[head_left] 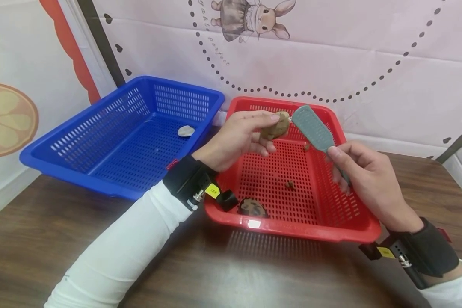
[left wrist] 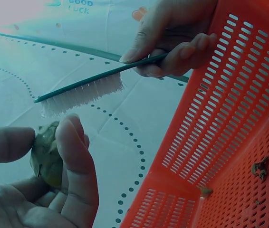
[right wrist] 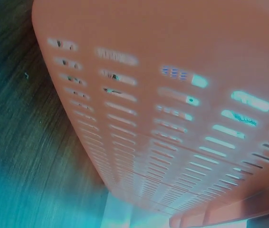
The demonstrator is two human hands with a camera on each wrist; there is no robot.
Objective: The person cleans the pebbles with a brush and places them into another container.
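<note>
So we've got two baskets side by side. The blue basket (head_left: 77,180) holds one pale stone (head_left: 186,131) against its right wall. The red basket (head_left: 315,231) has more going on: a spotted stone (head_left: 253,207) tucked in the near left corner, one brown clump (head_left: 290,185) out on the floor and a smaller brown bit (head_left: 306,146) toward the far right.

Our hands are up above the red one. Our left hand (head_left: 241,137) pinches a muddy greenish lump (head_left: 276,127) between thumb and fingers, and our right hand (head_left: 373,184) grips a green brush (head_left: 313,128) by its handle, white bristles facing the lump. They look just apart, but the angles aren't great, so we can't swear the bristles aren't touching.

Room-wise, the red far rim sits close to the printed cloth (head_left: 350,55), and the two baskets are right beside each other. Our left wrist crosses the gap there. The roomier side is ours, where the table (head_left: 169,273) runs along the red near rim.
</note>
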